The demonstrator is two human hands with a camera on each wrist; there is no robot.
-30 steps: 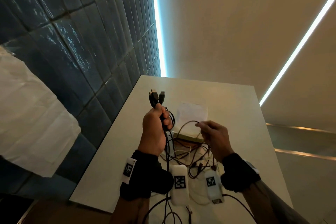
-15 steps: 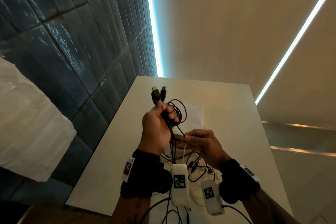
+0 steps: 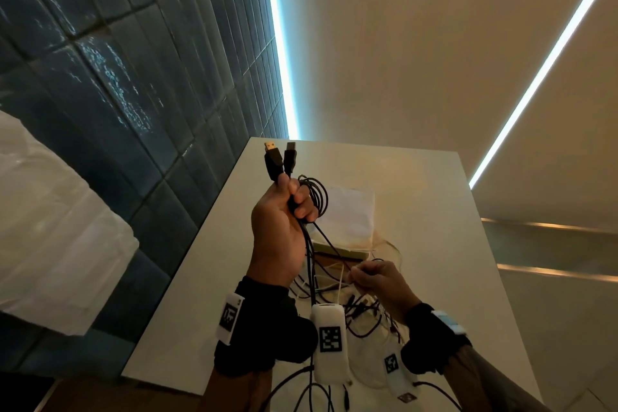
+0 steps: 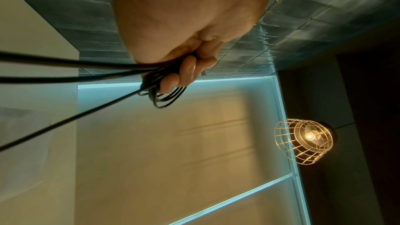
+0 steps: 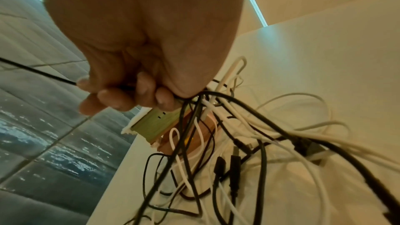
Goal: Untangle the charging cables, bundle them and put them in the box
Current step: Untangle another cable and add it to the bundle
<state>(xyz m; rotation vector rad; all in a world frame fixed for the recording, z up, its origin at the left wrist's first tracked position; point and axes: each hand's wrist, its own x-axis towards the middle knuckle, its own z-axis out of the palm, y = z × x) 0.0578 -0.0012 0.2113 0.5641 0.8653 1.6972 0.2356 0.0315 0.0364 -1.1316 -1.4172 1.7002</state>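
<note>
black wrist cuffs, white coded tags

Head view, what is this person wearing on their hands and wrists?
Both hands are bare. The left hand and right hand each have a black wrist wrap. The left wrap carries a small white tag and a long white block, both printed with black square-pattern markers; the right carries a similar marked block. Thin black cables run back from the blocks.

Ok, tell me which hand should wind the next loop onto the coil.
Right. The left hand grips the coil and plugs, so it is occupied; the right hand already pinches the same black cable's slack below.
</note>
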